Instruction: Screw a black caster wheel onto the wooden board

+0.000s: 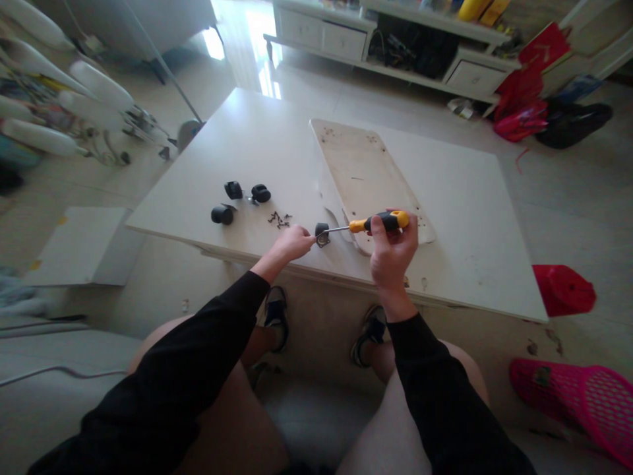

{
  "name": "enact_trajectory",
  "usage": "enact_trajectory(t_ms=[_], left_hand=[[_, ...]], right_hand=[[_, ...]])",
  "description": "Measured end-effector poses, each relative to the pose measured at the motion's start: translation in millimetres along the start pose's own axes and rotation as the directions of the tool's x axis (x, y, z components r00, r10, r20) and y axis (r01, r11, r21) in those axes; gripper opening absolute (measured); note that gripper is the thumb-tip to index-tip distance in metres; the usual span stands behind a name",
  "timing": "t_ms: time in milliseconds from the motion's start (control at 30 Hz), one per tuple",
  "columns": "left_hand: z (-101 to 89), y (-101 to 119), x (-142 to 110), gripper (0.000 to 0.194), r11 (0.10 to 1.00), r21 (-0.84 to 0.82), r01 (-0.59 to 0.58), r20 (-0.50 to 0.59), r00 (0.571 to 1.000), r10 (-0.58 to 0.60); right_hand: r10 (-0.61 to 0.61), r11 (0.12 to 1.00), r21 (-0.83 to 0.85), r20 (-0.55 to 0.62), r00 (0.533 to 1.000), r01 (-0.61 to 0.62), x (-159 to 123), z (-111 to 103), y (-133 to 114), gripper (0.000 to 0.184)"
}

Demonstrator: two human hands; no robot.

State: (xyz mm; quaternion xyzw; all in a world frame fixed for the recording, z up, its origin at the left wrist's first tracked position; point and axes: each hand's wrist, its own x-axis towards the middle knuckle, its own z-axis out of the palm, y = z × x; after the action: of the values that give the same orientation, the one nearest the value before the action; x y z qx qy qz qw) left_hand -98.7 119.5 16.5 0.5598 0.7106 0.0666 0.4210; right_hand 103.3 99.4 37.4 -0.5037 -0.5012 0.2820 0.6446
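Note:
My right hand (pixel 394 253) is wrapped round the yellow and black handle of a screwdriver (pixel 378 222), whose shaft points left. Its tip reaches a black caster wheel (pixel 322 231) with a metal plate, near the front edge of the table. My left hand (pixel 295 244) is closed, with its fingertips at the caster and the screwdriver tip; what exactly they pinch is too small to make out. Several dark screws (pixel 280 220) lie just beyond the left hand. Three more casters (pixel 233 190) rest farther left. A pale board (pixel 366 175) with holes near its corners lies behind the screwdriver.
The white table (pixel 459 264) spans the view before my knees. A white box (pixel 79 244) stands on the floor at left, a red stool (pixel 564 290) at right, and a pink basket (pixel 578 402) nearer me. A white cabinet (pixel 341 39) stands at the back.

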Motion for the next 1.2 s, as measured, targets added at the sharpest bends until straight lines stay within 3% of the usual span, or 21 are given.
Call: enact_trajectory(t_ms=[1200], left_hand=[[10.8,-6.0,5.9,0.019,0.999,-0.021,-0.046,-0.055,0.997,0.045]], right_hand=[[-0.012,0.999,0.036,-0.056,0.998,0.014,2.3,1.3,-5.6,0.034]])
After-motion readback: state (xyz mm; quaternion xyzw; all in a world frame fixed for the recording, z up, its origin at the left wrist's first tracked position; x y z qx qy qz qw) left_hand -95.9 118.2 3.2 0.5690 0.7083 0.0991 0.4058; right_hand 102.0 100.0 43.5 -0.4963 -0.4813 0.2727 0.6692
